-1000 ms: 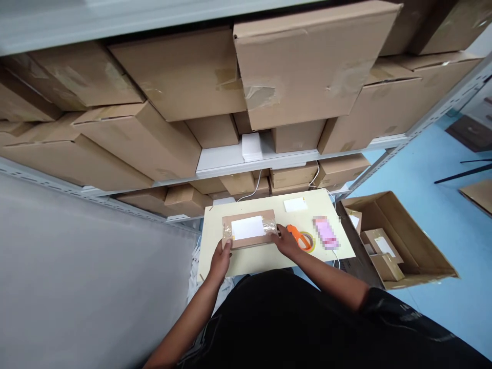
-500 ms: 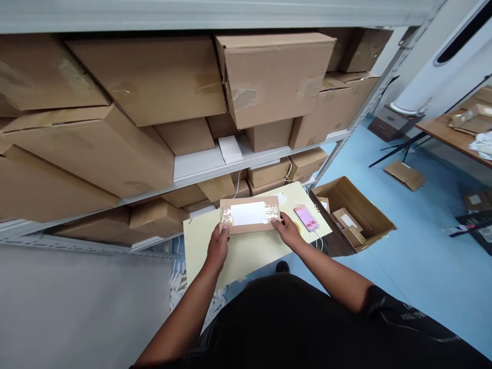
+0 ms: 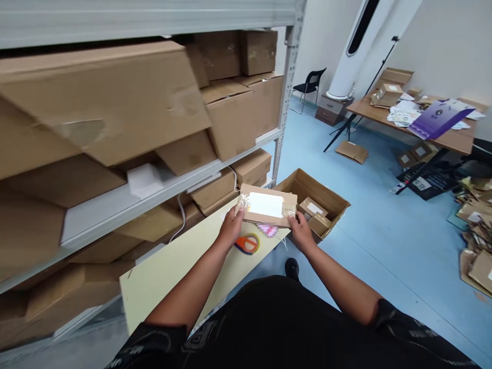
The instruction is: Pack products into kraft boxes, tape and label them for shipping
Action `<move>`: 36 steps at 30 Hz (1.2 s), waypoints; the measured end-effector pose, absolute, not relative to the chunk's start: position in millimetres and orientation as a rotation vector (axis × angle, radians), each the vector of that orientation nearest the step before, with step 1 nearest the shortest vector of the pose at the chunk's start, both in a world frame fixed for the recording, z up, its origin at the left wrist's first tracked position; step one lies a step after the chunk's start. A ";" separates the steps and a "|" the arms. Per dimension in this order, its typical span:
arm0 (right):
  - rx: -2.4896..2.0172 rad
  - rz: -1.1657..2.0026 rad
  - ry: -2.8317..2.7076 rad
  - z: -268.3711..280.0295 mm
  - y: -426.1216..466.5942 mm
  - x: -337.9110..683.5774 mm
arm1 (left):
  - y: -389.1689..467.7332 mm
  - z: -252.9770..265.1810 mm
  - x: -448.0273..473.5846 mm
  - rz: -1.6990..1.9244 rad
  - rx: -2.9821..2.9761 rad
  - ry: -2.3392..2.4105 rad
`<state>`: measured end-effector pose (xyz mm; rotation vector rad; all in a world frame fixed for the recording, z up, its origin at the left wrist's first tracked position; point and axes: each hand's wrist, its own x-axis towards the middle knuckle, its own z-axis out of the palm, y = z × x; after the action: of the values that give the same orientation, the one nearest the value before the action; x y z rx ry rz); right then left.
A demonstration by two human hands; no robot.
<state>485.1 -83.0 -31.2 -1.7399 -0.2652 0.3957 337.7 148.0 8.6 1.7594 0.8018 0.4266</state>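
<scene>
Between my two hands I hold a flat cardboard box [image 3: 265, 205] with a white label and shiny clear tape at both ends. My left hand [image 3: 232, 225] grips its left end, thumb on top. At the right end my right hand [image 3: 301, 230] is closed on the lower corner. The box is above the pale yellow tabletop [image 3: 172, 271] and covers most of a phone [image 3: 268, 230] with a pink screen. An orange tape roll [image 3: 248, 244] lies on the table near my left hand.
Beyond the table's right end stands a large open carton [image 3: 330, 205] holding small labelled parcels [image 3: 313, 207]. Grey shelving [image 3: 286, 87] full of cardboard boxes runs along the left. A brown desk [image 3: 372, 108] with papers is at the back right; flattened cardboard [image 3: 351, 151] lies on the floor.
My view has turned to the right. The box has moved right with both hands, from over the table's middle to above the phone near the open carton. The orange roll is now uncovered.
</scene>
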 end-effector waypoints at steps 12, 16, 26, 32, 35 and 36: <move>-1.883 0.288 0.132 -66.7 -222.1 689.0 | 48.8 -28.7 649.2 0.053 1.821 0.581; -2.012 0.327 0.189 -80.4 -238.4 714.2 | 42.7 -48.9 695.7 -0.077 1.897 0.582; -2.171 0.527 0.135 -144.7 -267.2 722.7 | 82.1 -67.9 657.7 -0.009 1.939 0.719; -2.116 0.696 -0.096 -152.3 -231.3 736.9 | 97.3 -56.9 562.8 0.204 1.732 0.974; -2.087 0.769 -0.262 -144.4 -198.3 743.0 | 90.1 -44.7 508.9 0.316 1.648 1.102; -2.076 0.778 -0.318 -140.0 -186.2 743.3 | 86.7 -40.4 490.6 0.353 1.626 1.142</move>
<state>743.3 -186.2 -140.0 -2.0761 -0.3181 0.7779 490.6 86.7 -40.4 1.6260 1.1424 0.3533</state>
